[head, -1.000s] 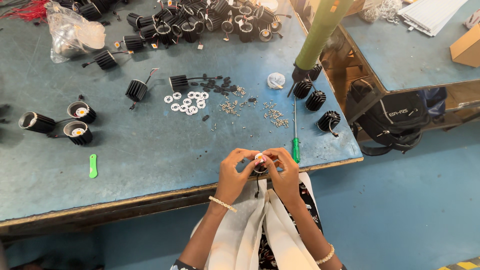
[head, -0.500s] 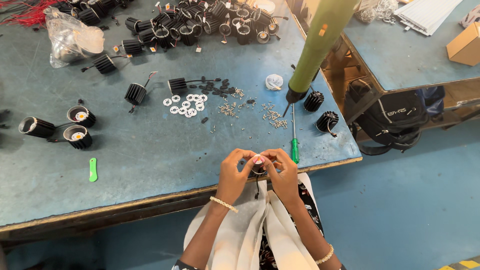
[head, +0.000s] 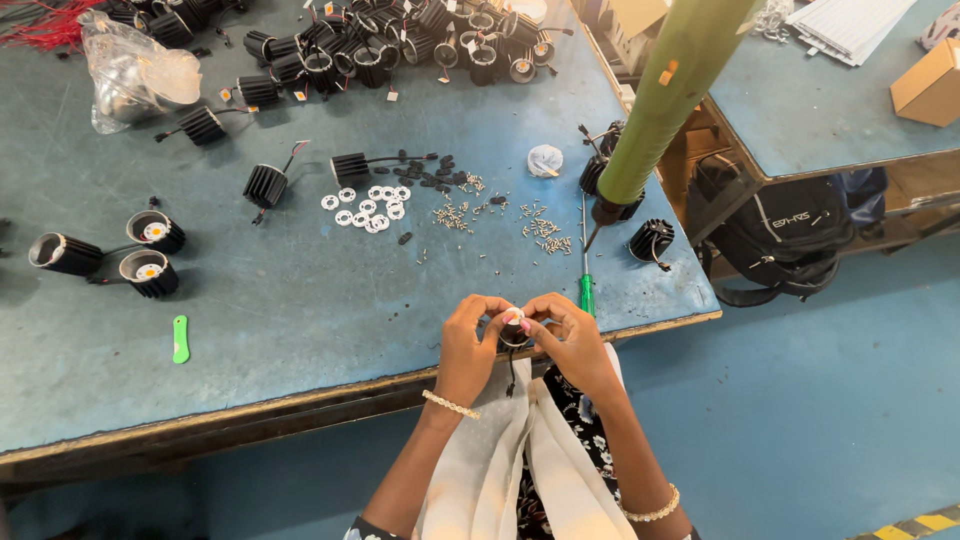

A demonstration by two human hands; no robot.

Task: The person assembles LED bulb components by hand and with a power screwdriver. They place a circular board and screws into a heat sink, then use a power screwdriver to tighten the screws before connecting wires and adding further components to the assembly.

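Head view, looking down: a small black finned lamp housing with a white ring on top [head: 514, 326] is held just off the near edge of the blue-topped desk [head: 300, 300], with a thin black lead hanging below it. Both hands grasp it, left hand [head: 470, 345] and right hand [head: 570, 340], fingertips pinched around its top where the white ring sits. Whether the ring is fully seated cannot be told.

Just beyond the hands lies a green-handled screwdriver [head: 586, 270]. Farther out are scattered small silver screws [head: 500, 215], a cluster of loose white rings [head: 368, 205] and small black parts [head: 430, 175]. A green hanging power tool [head: 670, 100] points down over the right side.

Progress, as judged from the layout: three round black lamps with fitted light discs [head: 130, 255] lie well apart at the left, seemingly finished. A large heap of black finned housings [head: 400, 45] at the far edge, and several more at the right, appear still to be worked, so most of the batch remains.
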